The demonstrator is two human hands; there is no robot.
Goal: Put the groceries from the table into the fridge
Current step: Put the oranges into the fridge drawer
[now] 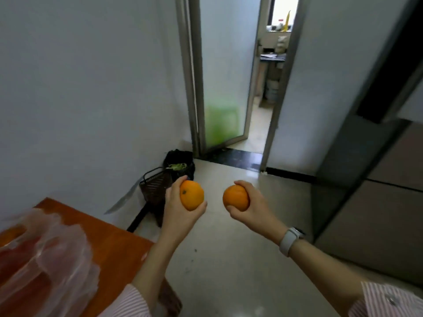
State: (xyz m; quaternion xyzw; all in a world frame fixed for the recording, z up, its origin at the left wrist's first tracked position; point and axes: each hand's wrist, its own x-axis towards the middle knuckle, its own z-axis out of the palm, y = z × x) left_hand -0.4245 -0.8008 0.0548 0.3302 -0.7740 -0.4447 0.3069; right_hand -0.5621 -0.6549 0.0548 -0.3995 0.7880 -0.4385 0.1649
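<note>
Striped sleeves [128, 303] nearest you. Your left hand [177, 207] grips one orange [191, 195]; your right hand [253, 208], above a white watch [290, 240], grips another orange [235, 197]. Fridge [375, 191]: right, nearer that hand, doors closed. Table [107, 239]: lower left, bearing plastic bags [50, 252].

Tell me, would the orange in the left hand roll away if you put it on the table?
Probably, yes. The orange looks round with no flat side, and the table looks smooth. It seems firm too: the left hand wraps it without denting it.
</note>
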